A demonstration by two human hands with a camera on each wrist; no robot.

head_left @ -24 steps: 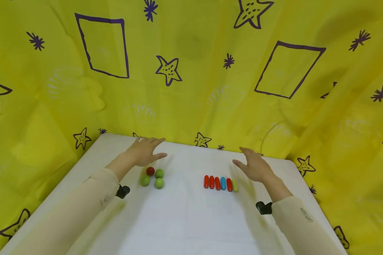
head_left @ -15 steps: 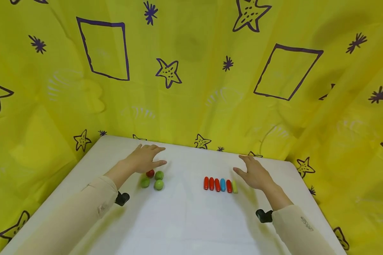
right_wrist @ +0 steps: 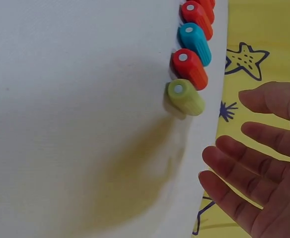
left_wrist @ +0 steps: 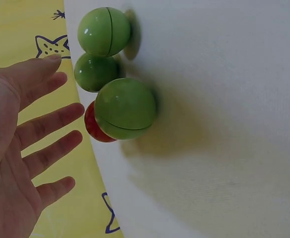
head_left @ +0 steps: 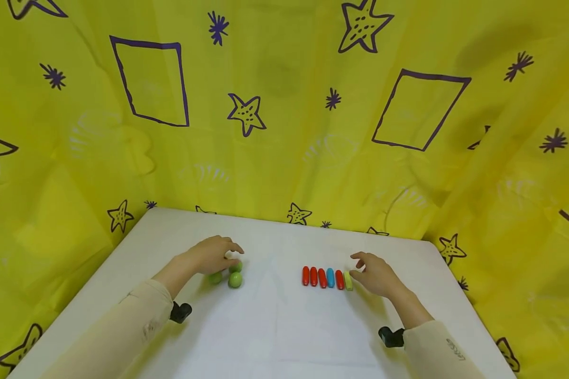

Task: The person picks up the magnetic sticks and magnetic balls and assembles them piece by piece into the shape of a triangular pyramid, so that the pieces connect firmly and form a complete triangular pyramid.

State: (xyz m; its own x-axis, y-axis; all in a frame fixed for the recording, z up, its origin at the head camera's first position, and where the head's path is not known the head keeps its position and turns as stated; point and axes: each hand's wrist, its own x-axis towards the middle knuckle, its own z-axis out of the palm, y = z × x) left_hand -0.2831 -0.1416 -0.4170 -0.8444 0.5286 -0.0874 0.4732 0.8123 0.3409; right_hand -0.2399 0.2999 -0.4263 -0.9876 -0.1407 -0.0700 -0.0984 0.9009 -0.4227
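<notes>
The person's left hand [head_left: 211, 256] hovers over a cluster of three glossy green balls [head_left: 235, 279] and one glossy red ball [left_wrist: 92, 124] on the white, smooth-topped table [head_left: 284, 326]. Its grip is wide, with the fingers spread apart in the left wrist view; the hand covers the red ball in the head view, so whether any fingertip touches it is hard to say. The right hand [head_left: 378, 276] is also wide, its thumb and loosely bent fingers well parted, just beside the short yellow-green rod-shaped piece [head_left: 348, 280]. That piece ends a row with four red rod-shaped pieces [head_left: 314, 277] and a blue rod-shaped piece [head_left: 330, 278]. Behind stands a yellow curtain with purple stars [head_left: 284, 158].
</notes>
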